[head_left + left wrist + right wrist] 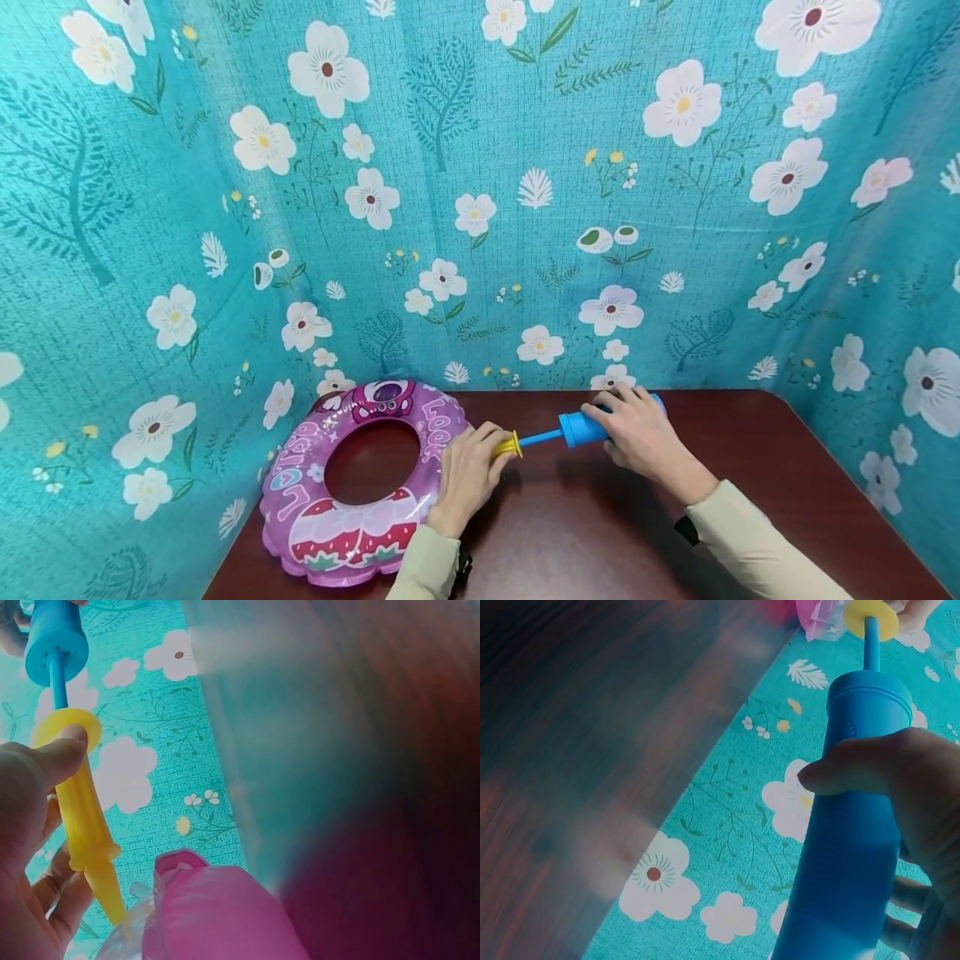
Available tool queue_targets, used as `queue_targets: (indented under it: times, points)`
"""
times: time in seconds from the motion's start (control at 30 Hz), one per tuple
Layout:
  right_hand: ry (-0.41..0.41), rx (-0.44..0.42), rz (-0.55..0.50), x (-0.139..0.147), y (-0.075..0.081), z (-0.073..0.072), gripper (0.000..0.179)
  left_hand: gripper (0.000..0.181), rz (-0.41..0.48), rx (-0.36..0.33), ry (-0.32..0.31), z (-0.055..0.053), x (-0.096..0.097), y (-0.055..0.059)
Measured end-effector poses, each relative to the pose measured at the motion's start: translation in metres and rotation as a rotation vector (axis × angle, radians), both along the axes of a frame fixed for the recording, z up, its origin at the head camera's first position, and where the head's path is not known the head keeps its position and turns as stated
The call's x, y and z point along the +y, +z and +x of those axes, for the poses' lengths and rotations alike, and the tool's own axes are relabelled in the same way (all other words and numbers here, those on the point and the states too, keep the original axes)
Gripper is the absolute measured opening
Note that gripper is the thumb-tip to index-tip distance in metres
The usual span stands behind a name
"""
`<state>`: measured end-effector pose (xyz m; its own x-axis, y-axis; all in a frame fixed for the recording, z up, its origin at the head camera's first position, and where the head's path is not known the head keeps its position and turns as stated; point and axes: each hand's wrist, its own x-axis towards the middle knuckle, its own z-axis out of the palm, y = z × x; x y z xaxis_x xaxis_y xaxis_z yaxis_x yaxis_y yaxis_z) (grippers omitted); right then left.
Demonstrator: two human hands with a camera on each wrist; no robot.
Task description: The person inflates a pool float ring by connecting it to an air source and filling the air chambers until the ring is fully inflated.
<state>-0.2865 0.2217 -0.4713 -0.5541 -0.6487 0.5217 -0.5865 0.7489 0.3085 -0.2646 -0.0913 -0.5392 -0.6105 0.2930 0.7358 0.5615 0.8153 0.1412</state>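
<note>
A hand pump with a blue barrel (855, 847) and a yellow nozzle end (81, 810) is held between both hands above the table. My left hand (467, 475) grips the yellow part, thumb near its round flange. My right hand (641, 429) wraps round the blue barrel. A thin blue rod (542, 437) shows between the two parts. Left of the left hand lies a purple inflatable swim ring (300, 467) with strawberry and bear prints, looking filled out. In the left wrist view the yellow tip points at the ring's clear, pink-edged part; whether it sits inside a valve is unclear.
The dark reddish-brown table (585, 533) has a glossy top. A teal curtain (480, 275) printed with white flowers hangs behind it and along both sides, close to the ring's left edge.
</note>
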Motion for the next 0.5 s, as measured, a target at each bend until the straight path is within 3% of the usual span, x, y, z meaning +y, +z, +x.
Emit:
queue_targets:
  times: [0.27, 0.5]
  points:
    - [-0.002, -0.051, 0.04, -0.024, -0.007, -0.001, 0.068, 0.023, -0.019, 0.003, 0.02, 0.001, -0.001, -0.001]
    - [0.038, -0.05, -0.012, -0.042, -0.018, -0.004, 0.069, 0.024, -0.03, -0.015, 0.028, 0.001, 0.0, 0.0]
